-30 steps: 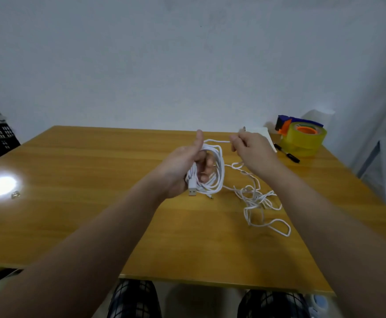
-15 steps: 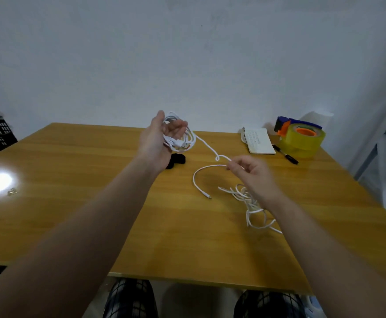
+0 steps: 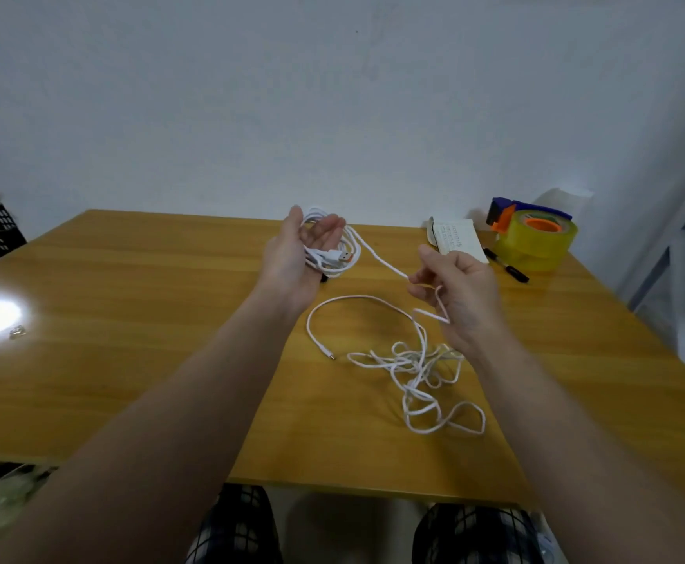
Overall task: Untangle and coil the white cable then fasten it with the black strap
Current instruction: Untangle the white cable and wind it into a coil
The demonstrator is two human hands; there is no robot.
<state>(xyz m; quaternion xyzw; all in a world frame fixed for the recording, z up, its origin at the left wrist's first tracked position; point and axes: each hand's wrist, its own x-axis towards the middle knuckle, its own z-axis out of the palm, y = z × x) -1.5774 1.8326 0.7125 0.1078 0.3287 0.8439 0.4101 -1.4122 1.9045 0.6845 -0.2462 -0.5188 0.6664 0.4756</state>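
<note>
Coiling partly done, snarl remaining

Left hand [image 3: 294, 260] holds several finished loops of white cable [image 3: 330, 255], fingers loosely curled round them, toward 12 o'clock on the wooden table [image 3: 129, 319]. Right hand [image 3: 460, 297] pinches the running strand at 2 o'clock. The rest lies tangled on the table at 5 o'clock. Black strap [image 3: 324, 279], barely visible under the left hand, is unused. Estimate: under half done.

The wooden table [image 3: 129, 360] has a loose tangle of white cable [image 3: 414, 368] lying front right. At the far right corner sit a tape dispenser [image 3: 536, 238], a black marker [image 3: 509, 269] just beside it, and a white booklet [image 3: 456, 238]. A small metal bit [image 3: 17, 332] lies far left.
</note>
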